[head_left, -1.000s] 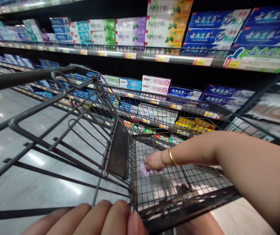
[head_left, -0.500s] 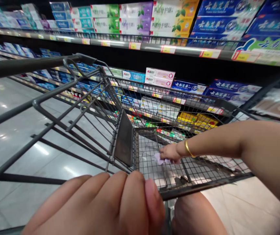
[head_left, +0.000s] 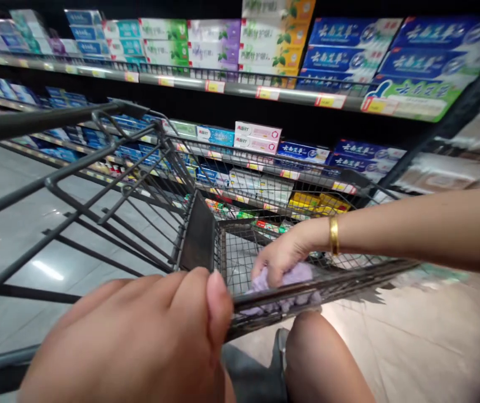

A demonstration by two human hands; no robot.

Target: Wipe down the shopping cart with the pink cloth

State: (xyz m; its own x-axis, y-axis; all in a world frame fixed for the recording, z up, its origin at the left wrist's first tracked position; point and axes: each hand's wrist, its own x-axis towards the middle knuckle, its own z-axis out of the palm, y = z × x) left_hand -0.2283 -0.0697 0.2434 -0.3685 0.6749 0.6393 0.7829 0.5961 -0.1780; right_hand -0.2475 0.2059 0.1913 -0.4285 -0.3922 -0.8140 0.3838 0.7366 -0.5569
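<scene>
A grey metal shopping cart (head_left: pixel 84 162) with wire-mesh sides lies tilted before me. In the foreground my left hand (head_left: pixel 139 330) is closed round its near edge bar, thumb at the right; the bar under the palm is hidden. My right hand (head_left: pixel 284 254), a gold bracelet (head_left: pixel 334 235) on its wrist, reaches over the mesh from the right. Its fingers are bent over a crumpled light-purple cloth (head_left: pixel 301 274), pressed against the inner side of the near rim (head_left: pixel 273 296). Part of the cloth shows below that rim, through the mesh.
Store shelves with stacked toothpaste boxes (head_left: pixel 260 45) and price tags run along the back. Packs (head_left: pixel 437 173) sit on a shelf at the right. A dark panel (head_left: pixel 198 232) stands inside the cart. My bent knee (head_left: pixel 324 358) is just below the rim, over the tiled floor (head_left: pixel 412 336).
My right hand has come from deep on the mesh to the near rim, bringing the purple cloth along. My left hand keeps its hold on the bar. The view has shifted slightly.
</scene>
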